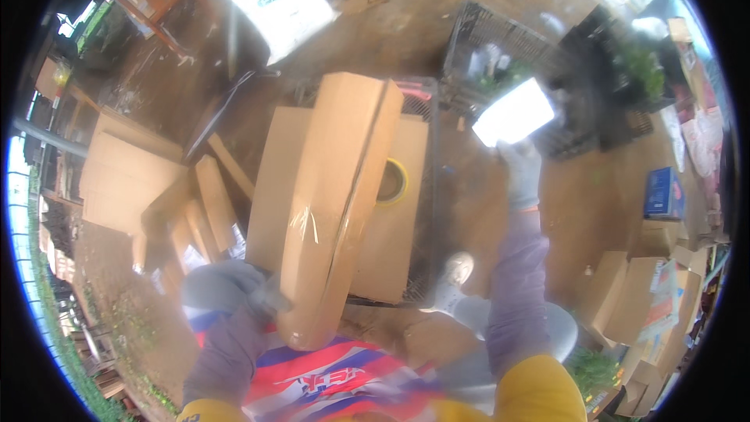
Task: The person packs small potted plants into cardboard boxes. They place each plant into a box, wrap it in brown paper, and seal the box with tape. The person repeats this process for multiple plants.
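A long, narrow cardboard box (336,203) lies tilted in front of me, its near end close to my lap and a dark seam running along its side. Clear tape glints on its face. My left hand (262,293), in a grey glove, grips the box's near left edge; it is partly blurred. Out to the right, my right hand (522,168), also gloved, is closed on the near edge of a flat white sheet (514,112), too bright to show detail. Beneath the box is a flat cardboard piece (269,180), with a yellow-edged tape roll (393,182) on it.
Long cardboard tubes or boxes (201,223) and a cardboard sheet (117,176) lie at left. A white sack (277,4) stands ahead, with black crates (500,39) at far right. Open cartons (641,297) and a blue box (664,193) line the right. A wooden chair (160,0) stands far left.
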Available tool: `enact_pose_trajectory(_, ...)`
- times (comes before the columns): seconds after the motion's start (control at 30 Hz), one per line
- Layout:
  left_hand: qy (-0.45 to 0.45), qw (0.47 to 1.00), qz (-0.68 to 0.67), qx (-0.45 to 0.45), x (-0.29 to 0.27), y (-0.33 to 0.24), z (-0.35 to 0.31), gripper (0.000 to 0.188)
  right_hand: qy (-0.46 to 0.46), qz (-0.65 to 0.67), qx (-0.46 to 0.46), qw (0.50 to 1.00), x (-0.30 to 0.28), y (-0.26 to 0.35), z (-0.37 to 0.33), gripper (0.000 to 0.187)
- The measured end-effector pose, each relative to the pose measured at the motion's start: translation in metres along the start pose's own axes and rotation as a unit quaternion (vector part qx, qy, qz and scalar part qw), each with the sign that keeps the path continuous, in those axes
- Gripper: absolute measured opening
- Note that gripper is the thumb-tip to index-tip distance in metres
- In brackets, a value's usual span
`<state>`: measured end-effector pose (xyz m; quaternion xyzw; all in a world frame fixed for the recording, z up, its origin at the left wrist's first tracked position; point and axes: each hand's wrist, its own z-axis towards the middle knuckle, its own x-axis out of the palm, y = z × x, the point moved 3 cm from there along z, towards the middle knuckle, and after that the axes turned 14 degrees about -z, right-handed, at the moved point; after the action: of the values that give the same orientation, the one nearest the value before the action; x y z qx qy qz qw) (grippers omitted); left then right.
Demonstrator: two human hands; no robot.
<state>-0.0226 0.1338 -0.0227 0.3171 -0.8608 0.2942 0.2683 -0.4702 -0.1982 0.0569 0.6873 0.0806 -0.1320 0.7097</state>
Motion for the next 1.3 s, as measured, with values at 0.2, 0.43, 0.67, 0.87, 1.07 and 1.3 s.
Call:
enact_pose_trajectory(0.2,0.117,0.991,0.026,-0.056,0.035,0.011,0.016,0.054,0.180,0.263,-0.148,0.936,0.012,0.223,-0.025,0.006)
enact_pose_trajectory(0.43,0.227,0.967,0.056,-0.104,0.064,0.027,0.020,0.055,0.172,0.132,-0.161,0.963,0.021,0.277,-0.075,0.015)
enact_pose_trajectory(0.67,0.286,0.948,0.067,-0.120,0.075,0.037,0.018,0.057,0.069,-0.168,-0.412,0.893,0.003,0.311,-0.095,0.031)
enact_pose_trajectory(0.87,0.306,0.940,0.074,-0.131,0.079,0.041,0.019,0.058,0.082,-0.060,-0.322,0.941,-0.005,0.314,-0.116,0.029)
enact_pose_trajectory(1.07,0.314,0.934,0.083,-0.148,0.085,0.042,0.021,0.059,0.100,-0.093,-0.333,0.933,-0.014,0.317,-0.125,0.029)
enact_pose_trajectory(1.3,0.318,0.931,0.085,-0.160,0.087,0.042,0.018,0.061,0.100,-0.046,-0.263,0.958,-0.029,0.294,-0.118,0.023)
